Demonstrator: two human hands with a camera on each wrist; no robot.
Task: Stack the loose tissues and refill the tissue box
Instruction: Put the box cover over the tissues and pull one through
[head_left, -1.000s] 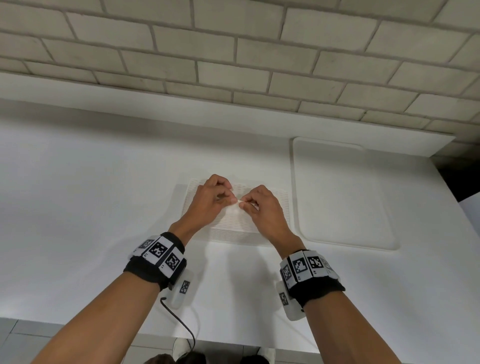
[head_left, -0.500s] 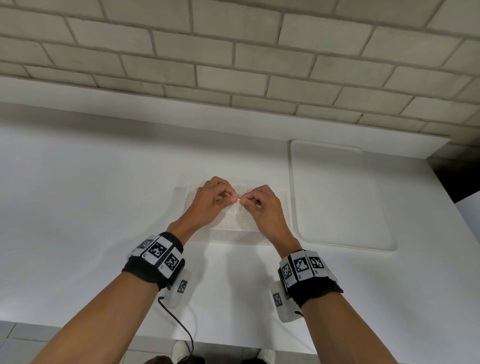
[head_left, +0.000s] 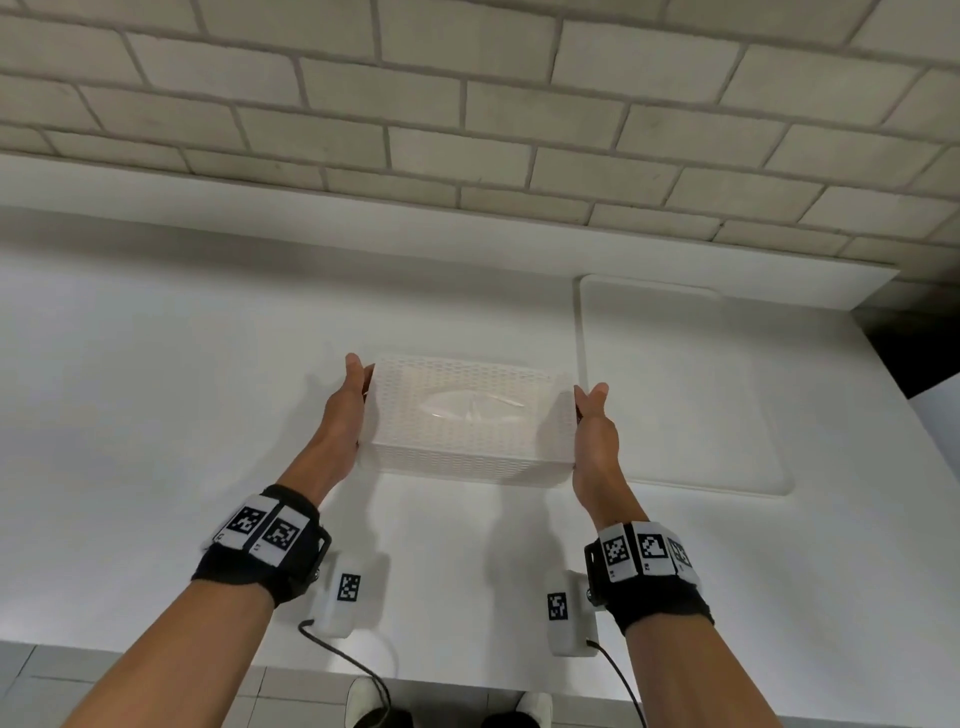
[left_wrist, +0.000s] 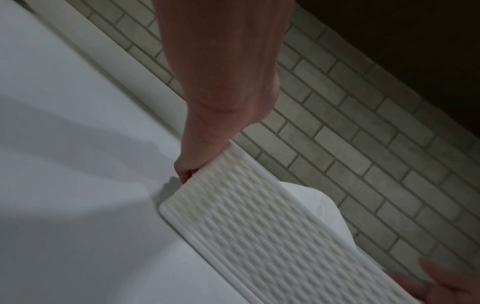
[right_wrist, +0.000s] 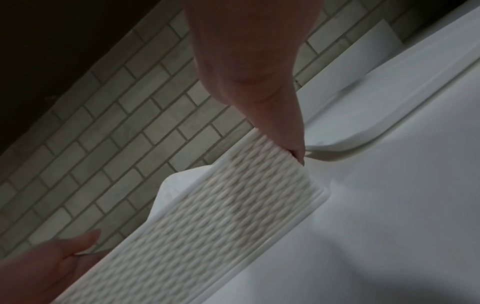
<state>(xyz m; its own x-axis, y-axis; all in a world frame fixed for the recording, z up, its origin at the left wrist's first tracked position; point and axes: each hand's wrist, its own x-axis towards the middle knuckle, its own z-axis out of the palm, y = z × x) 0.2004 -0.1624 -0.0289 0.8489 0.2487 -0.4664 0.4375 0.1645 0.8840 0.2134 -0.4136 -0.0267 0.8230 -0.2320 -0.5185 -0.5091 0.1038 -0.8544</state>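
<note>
A white tissue box (head_left: 467, 441) with a woven pattern sits at the middle of the white table (head_left: 156, 415). A tissue (head_left: 470, 408) pokes out of the slot in its top. My left hand (head_left: 345, 415) presses flat against the box's left end, thumb up. My right hand (head_left: 595, 431) presses the right end the same way. The left wrist view shows my left hand (left_wrist: 221, 102) lying down the end of the box (left_wrist: 259, 226), with the tissue (left_wrist: 319, 203) above. The right wrist view mirrors this: hand (right_wrist: 254, 82), box (right_wrist: 221, 216), tissue (right_wrist: 176, 185). Whether the box is lifted I cannot tell.
A flat white tray (head_left: 675, 389) with rounded corners lies just right of the box, close to my right hand. A raised ledge and a brick wall (head_left: 467, 130) close the back. The table's front edge runs near my wrists.
Both hands were pinching the tissue at the middle of the box's top. They have let go and moved apart to the box's two ends.
</note>
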